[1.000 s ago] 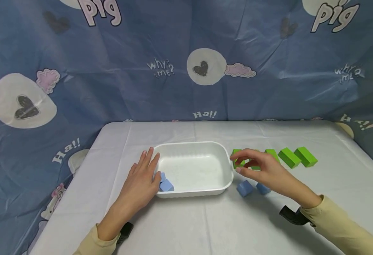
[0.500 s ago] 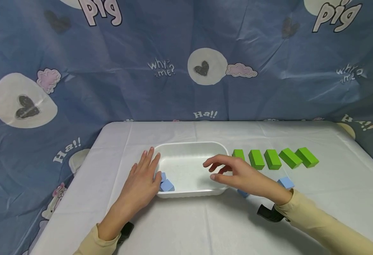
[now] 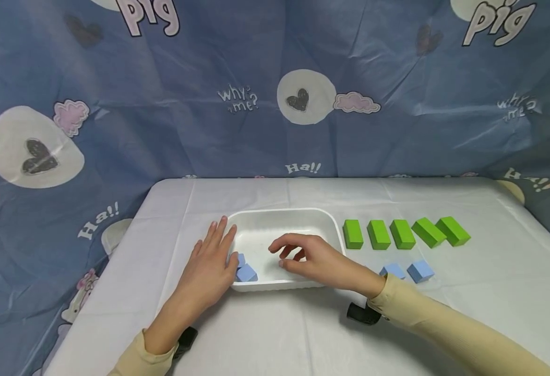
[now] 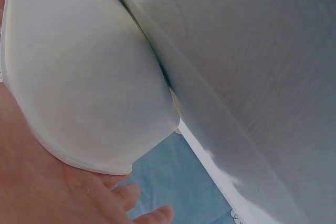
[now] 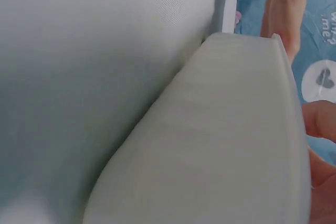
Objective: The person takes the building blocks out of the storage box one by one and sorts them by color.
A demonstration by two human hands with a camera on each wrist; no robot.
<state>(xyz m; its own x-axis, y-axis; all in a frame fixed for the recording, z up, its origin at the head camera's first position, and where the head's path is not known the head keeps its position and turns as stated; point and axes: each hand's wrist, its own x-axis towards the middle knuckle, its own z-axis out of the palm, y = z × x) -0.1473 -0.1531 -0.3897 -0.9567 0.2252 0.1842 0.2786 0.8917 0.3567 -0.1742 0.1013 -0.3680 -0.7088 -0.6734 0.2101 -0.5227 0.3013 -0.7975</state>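
In the head view a white tray sits on the table. My left hand rests along its left rim with fingers straight; in the left wrist view the hand touches the tray's edge. Blue blocks lie in the tray's left corner beside my left thumb, partly covered by that hand. Above the middle of the tray hovers my right hand, fingers loosely bent, thumb and index apart, with nothing seen between them. In the right wrist view its fingers show just past the tray wall.
Right of the tray stands a row of several green blocks. Two more blue blocks lie in front of that row, one partly behind my right sleeve. A patterned blue cloth hangs behind the white table.
My right hand has moved left, from beside the green blocks to above the tray's middle, uncovering the green row and blue blocks. My left hand and the tray have stayed put.
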